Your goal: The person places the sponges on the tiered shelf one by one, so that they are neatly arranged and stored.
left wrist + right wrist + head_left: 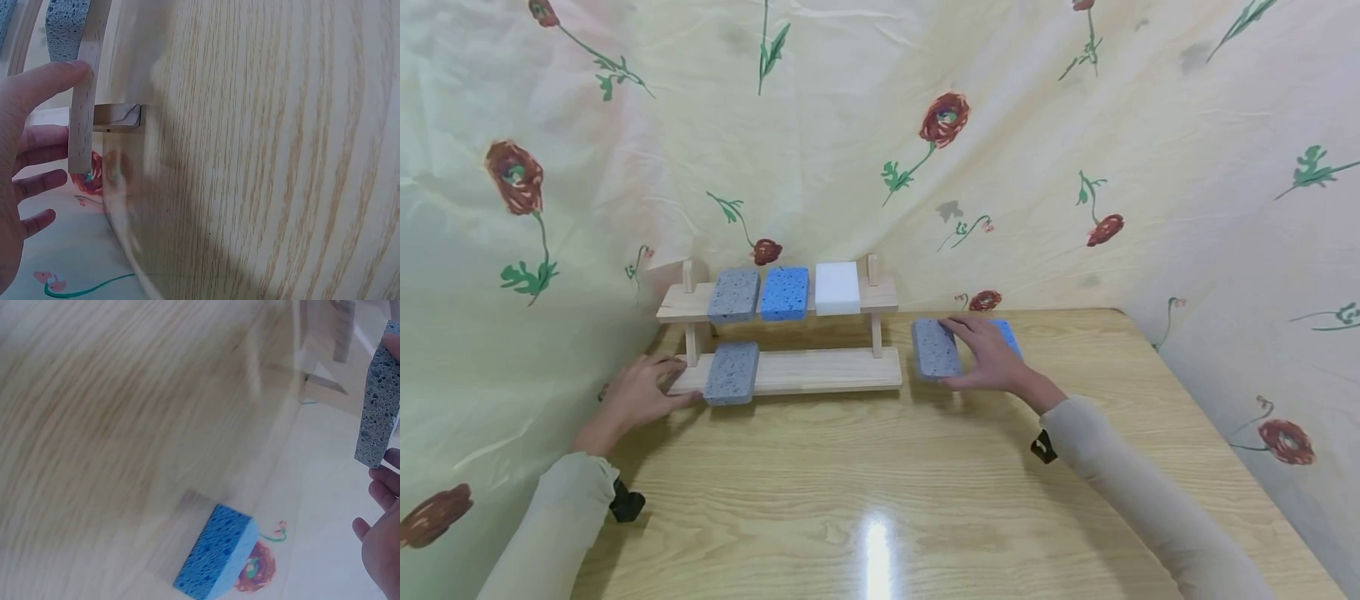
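My left hand (636, 392) grips the left end of the lower board of a two-tier wooden rack (827, 372). In the left wrist view the thumb lies on the front edge of the board (81, 137), with the fingers behind it. A grey speckled sponge (732, 373) lies on that board near this hand. To the right of the rack, my right hand (988, 357) holds another grey sponge (934, 350) by its edges, between thumb and fingers. The right wrist view shows this held sponge (378, 400) raised over the table.
On the rack's upper board sit a grey sponge (734, 295), a blue sponge (786, 293) and a white sponge (837, 288). Another blue sponge (215, 550) lies on the table, partly hidden behind my right hand in the head view. A flowered cloth (850, 167) hangs behind the table.
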`<action>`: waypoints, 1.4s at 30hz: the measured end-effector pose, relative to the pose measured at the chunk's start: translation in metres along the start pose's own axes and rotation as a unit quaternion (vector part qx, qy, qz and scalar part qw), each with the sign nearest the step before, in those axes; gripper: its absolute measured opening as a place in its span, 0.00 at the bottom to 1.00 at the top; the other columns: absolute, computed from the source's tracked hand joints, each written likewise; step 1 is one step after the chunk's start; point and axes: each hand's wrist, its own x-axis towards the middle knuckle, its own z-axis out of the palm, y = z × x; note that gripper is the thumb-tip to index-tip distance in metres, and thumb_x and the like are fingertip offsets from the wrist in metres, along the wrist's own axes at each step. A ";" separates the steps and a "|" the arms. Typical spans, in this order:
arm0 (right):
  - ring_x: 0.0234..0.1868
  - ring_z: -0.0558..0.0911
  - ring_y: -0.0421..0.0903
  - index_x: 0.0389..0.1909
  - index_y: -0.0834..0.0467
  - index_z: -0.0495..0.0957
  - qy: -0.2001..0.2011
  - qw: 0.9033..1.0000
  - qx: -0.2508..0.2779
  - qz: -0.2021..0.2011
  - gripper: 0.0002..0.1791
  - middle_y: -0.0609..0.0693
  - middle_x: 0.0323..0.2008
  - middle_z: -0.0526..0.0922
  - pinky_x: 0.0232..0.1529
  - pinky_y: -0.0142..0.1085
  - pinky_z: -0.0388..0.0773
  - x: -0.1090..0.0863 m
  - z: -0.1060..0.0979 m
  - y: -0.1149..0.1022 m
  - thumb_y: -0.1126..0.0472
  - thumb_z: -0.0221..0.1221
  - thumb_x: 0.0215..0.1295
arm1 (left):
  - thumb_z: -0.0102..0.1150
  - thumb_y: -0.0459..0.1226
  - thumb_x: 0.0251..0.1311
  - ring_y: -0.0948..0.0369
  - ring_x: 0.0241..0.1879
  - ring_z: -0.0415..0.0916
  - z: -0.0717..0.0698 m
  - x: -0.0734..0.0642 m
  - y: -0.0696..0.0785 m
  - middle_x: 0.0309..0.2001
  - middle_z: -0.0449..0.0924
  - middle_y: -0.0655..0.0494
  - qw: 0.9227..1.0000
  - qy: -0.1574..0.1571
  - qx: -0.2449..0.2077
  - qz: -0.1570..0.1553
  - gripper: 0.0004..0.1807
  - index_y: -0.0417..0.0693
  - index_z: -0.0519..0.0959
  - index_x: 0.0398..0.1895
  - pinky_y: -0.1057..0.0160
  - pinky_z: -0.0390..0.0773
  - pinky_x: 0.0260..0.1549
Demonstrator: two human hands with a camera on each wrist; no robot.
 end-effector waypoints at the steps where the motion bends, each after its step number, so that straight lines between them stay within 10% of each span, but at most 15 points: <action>1: 0.69 0.69 0.62 0.74 0.60 0.65 0.003 1.000 -0.001 -0.005 0.58 0.61 0.69 0.70 0.67 0.63 0.63 0.000 0.000 -0.002 0.40 0.77 0.43 | 0.67 0.63 0.56 0.37 0.60 0.72 0.000 0.000 0.000 0.64 0.76 0.35 1.000 0.000 0.001 0.000 0.40 0.40 0.82 0.59 0.32 0.71 0.56; 42: 0.70 0.66 0.58 0.76 0.57 0.64 -0.001 0.995 0.013 -0.097 0.60 0.58 0.69 0.69 0.71 0.60 0.62 0.026 0.029 -0.086 0.40 0.78 0.42 | 0.70 0.60 0.54 0.36 0.58 0.73 0.002 -0.001 -0.005 0.62 0.78 0.34 0.999 0.031 -0.007 0.017 0.38 0.40 0.82 0.59 0.32 0.72 0.53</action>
